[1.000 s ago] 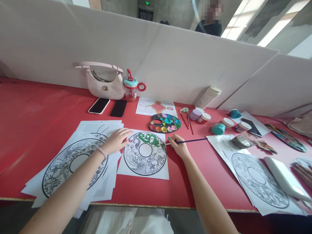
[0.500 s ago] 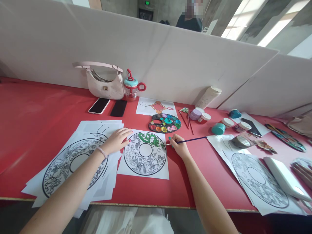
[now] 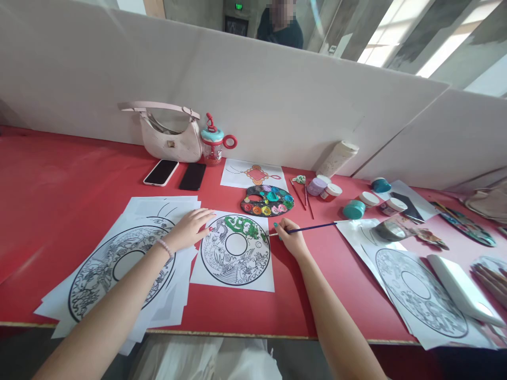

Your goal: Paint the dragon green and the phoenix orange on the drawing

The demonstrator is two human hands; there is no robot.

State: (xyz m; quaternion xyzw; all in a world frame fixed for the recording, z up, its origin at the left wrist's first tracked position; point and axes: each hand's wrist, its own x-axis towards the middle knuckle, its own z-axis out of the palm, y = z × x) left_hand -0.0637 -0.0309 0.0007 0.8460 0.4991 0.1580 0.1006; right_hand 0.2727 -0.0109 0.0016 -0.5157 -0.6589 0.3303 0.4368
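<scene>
A white sheet with a round line drawing (image 3: 233, 269) lies on the red table before me; a dragon in its upper part is painted green. My right hand (image 3: 291, 237) pinches a dark-handled paintbrush (image 3: 312, 228), its tip at the right edge of the ring by the green paint. My left hand (image 3: 192, 229) lies open with fingers stretched, fingertips at the sheet's upper left corner. Beneath that arm spreads a stack of larger printed sheets (image 3: 174, 301). The paint palette (image 3: 267, 200), with several colours in its wells, sits just beyond the sheet.
Two phones, a pink handbag (image 3: 172, 137) and a red-handled cup (image 3: 213, 145) stand at the back left. Paint jars (image 3: 354, 209) and spare brushes lie right of the palette. Farther right are more printed sheets (image 3: 420, 290) and a white case (image 3: 461, 287). A white partition (image 3: 257, 105) closes the back.
Both hands and the brush stay nearly in place. Beyond the partition, a person has shifted to the left.
</scene>
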